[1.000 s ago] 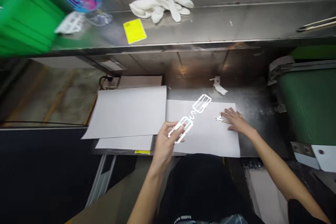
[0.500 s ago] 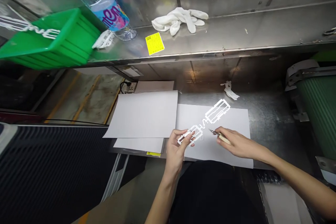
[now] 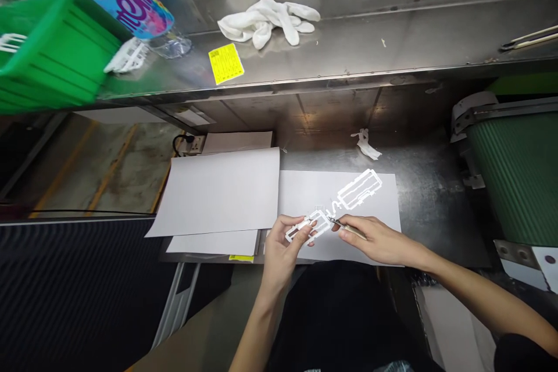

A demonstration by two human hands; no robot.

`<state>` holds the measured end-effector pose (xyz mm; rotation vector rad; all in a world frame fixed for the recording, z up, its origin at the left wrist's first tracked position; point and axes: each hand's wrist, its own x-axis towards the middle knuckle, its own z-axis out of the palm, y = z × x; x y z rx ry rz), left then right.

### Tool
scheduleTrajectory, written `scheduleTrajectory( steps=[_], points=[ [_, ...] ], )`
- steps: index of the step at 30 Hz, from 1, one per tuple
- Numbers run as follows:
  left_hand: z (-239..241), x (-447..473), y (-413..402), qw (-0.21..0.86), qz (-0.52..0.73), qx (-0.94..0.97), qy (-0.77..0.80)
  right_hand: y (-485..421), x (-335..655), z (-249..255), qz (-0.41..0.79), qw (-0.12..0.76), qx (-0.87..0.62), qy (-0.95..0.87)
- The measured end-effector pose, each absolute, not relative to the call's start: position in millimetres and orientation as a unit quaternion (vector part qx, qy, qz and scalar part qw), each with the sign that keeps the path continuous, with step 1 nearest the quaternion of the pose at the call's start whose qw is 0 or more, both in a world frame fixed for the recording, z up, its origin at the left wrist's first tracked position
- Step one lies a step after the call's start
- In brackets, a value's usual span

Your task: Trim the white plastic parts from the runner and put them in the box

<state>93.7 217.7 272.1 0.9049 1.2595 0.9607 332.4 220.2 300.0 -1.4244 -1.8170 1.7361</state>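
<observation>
My left hand is closed on the near end of a white plastic frame piece. Two slotted rectangular frames joined by a thin wavy link make up this piece, and its far end points up and right. In my right hand is a pair of small nippers with cream handles. Their metal tip is at the link beside the near frame; whether the jaws are closed on the plastic cannot be made out. Below both hands lies a white sheet on the metal bench.
More white sheets lie to the left. On the shelf above are a green bin, a plastic bottle, white gloves and a yellow label. A green ribbed belt stands at right, near a crumpled white scrap.
My right hand has moved left and brought the nippers' tip up to the link of the frame piece. The whole view has shifted, so the surroundings sit further left.
</observation>
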Motion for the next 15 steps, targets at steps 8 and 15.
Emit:
scheduleTrajectory(
  steps=[8,15],
  points=[
    [267.1,100.5,218.2,0.623,0.397,0.376,0.559,216.0,338.4,288.2,0.580,0.107,-0.528,-0.611],
    [228.2,102.8,204.6,0.523,0.264,0.548,0.596,211.5,350.2,236.1,0.573,0.087,-0.538,-0.612]
  ],
)
